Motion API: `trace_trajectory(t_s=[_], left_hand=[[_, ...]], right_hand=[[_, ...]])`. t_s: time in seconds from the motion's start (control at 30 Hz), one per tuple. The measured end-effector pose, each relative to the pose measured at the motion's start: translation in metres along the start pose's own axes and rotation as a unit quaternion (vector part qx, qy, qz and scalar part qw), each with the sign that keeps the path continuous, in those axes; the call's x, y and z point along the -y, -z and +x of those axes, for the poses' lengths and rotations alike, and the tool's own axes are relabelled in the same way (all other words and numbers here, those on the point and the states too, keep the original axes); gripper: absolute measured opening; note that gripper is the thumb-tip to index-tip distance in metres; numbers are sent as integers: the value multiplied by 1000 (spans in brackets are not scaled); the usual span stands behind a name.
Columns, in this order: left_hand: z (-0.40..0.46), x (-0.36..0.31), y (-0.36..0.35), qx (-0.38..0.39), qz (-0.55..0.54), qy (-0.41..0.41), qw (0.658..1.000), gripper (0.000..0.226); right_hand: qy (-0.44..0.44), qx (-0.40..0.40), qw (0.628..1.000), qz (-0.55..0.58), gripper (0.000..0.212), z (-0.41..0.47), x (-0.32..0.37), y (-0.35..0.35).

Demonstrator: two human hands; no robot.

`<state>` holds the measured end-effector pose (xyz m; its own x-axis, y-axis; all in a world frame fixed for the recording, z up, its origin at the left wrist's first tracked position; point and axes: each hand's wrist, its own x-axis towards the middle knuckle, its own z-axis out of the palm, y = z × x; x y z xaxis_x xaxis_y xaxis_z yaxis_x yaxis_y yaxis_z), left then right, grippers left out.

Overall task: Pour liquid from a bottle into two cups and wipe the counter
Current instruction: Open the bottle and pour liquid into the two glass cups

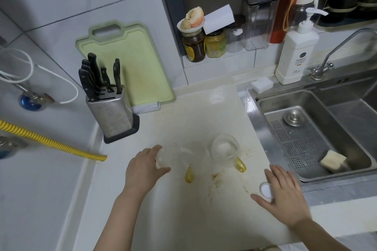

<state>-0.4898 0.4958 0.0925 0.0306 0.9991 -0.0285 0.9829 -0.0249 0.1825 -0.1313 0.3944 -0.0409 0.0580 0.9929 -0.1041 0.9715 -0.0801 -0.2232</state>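
My left hand [142, 169] grips a clear plastic bottle [169, 155], tipped on its side with its mouth over the near glass cup [194, 154]. That cup has a yellow handle pointing toward me. A second glass cup [224, 149] with a yellow handle stands just to its right. My right hand [283, 193] rests flat on the cream counter [183, 210], fingers spread, beside a white bottle cap [266, 189]. Brown stains [215, 177] mark the counter between the cups and my right hand.
A steel knife block [112, 108] and a green cutting board [130, 63] stand at the back left. The steel sink [318, 134] on the right holds a sponge [334, 161]. A white soap dispenser [295, 51], jars and bottles line the back ledge. A yellow hose [51, 140] runs at the left.
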Motion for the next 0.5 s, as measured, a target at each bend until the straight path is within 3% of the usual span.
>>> trace_trajectory(t_s=[0.23, 0.5], left_hand=[[-1, 0, -3, 12, -29, 19, 999, 68], [2, -11, -9, 52, -183, 52, 980, 57]], right_hand=[[0, 4, 1000, 4, 93, -1, 0, 0], [-2, -6, 1000, 8, 96, -1, 1, 3]])
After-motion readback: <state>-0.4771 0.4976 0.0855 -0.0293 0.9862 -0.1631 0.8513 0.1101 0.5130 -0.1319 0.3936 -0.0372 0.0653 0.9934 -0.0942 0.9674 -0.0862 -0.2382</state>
